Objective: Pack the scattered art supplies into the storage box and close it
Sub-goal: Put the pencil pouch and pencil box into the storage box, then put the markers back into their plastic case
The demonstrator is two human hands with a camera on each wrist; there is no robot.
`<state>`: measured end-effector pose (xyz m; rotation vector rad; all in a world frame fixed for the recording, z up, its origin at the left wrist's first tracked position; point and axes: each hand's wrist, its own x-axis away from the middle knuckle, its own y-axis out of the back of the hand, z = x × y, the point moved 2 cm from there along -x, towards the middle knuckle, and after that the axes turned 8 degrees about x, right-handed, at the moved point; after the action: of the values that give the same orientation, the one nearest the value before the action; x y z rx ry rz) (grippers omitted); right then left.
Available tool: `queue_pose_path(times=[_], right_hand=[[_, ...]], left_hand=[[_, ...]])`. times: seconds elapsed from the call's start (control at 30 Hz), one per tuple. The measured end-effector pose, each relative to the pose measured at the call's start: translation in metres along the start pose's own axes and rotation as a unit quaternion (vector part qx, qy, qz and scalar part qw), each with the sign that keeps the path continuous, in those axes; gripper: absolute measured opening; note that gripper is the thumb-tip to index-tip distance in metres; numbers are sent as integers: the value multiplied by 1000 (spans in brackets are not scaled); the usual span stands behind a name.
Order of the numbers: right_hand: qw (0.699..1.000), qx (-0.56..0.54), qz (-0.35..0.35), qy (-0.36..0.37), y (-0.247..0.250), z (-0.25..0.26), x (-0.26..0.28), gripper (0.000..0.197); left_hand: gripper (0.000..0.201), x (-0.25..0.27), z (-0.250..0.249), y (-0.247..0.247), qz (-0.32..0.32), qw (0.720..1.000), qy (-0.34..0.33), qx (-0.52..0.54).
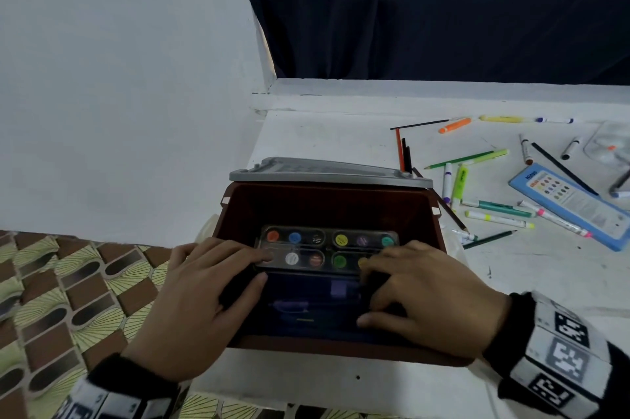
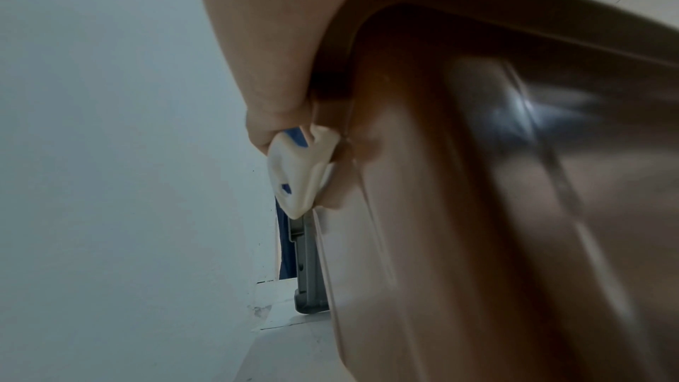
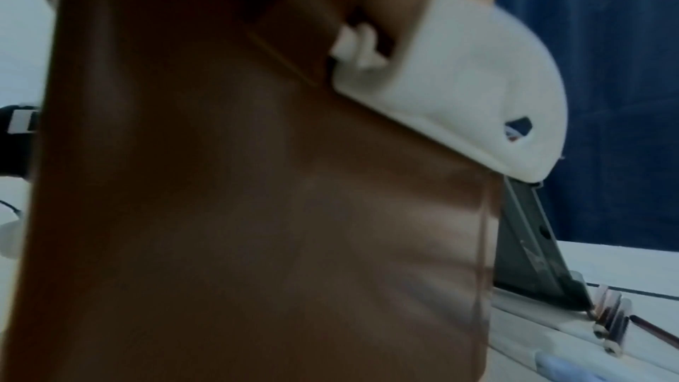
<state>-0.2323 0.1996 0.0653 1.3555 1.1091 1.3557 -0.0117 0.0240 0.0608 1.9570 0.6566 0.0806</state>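
Observation:
The brown storage box (image 1: 327, 193) stands open on the white table, its grey lid (image 1: 327, 173) tipped back behind it. Inside it lies a paint set (image 1: 317, 248) with round colour pans under a clear cover and a dark blue near section. My left hand (image 1: 252, 268) grips the set's left end, fingers on top and thumb at the near edge. My right hand (image 1: 371, 282) grips its right end the same way. The wrist views are filled by the box's outer wall (image 2: 477, 214) (image 3: 257, 214) and its white latches (image 2: 297, 173) (image 3: 459, 98).
Markers and pencils (image 1: 494, 180) lie scattered on the table to the right of the box, with a flat blue pack (image 1: 572, 204) and a clear plastic case (image 1: 610, 142) farther right. A white wall stands close on the left. Patterned cloth (image 1: 68, 299) covers the lower left.

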Motion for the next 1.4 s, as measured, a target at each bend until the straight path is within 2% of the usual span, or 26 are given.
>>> queue_pose_path(times=[0.07,0.13,0.2,0.3,0.37,0.5,0.6,0.67,0.73,0.8,0.87,1.0,1.17,1.3,1.4], right_hand=[[999,19,-4,-27,-4,-1,-2,42],[997,42,-23,-59,-7,-4,-3,38],[995,52,-23,-80,-7,-4,-4,46],[992,82,21,-94,-1,-1,-5,63],[989,104,29,-101,1,1,-5,66],[989,96,-12,-110,-1,0,-4,56],[990,-8,-94,-106,-1,-2,-1,52],[965,-131,-202,-108,0,-4,8,41],[918,-213,-313,-119,2,-5,22,28],[874,-252,-387,-149,5,-7,39,22],[833,-299,-429,-182,8,-13,61,21],[748,-414,-469,-219,8,-42,113,17],[689,-468,-494,-249,-4,-92,183,13],[667,-509,-471,-272,-25,-133,240,14],[669,-506,-450,-306,-47,-169,284,15]], left_hand=[[33,-1,0,0,-2,1000,1,4],[32,-2,-1,0,-1,1000,1,3],[32,-1,-2,0,2,1000,6,4],[34,-1,-4,2,2,1000,7,4],[34,0,-6,2,-4,1000,4,2],[30,2,-11,5,-47,998,3,-34],[28,3,-16,7,-75,997,1,-25],[26,4,-26,6,-68,998,-10,-13],[24,2,-42,1,-58,998,-27,15],[25,-1,-61,-5,-56,996,-48,51],[26,-7,-84,-12,-57,992,-59,99],[26,-25,-132,-35,-63,969,-54,233],[20,-50,-198,-75,-64,933,-67,348],[32,-64,-249,-125,-46,915,-57,397],[25,-74,-287,-170,-29,894,-18,447]])
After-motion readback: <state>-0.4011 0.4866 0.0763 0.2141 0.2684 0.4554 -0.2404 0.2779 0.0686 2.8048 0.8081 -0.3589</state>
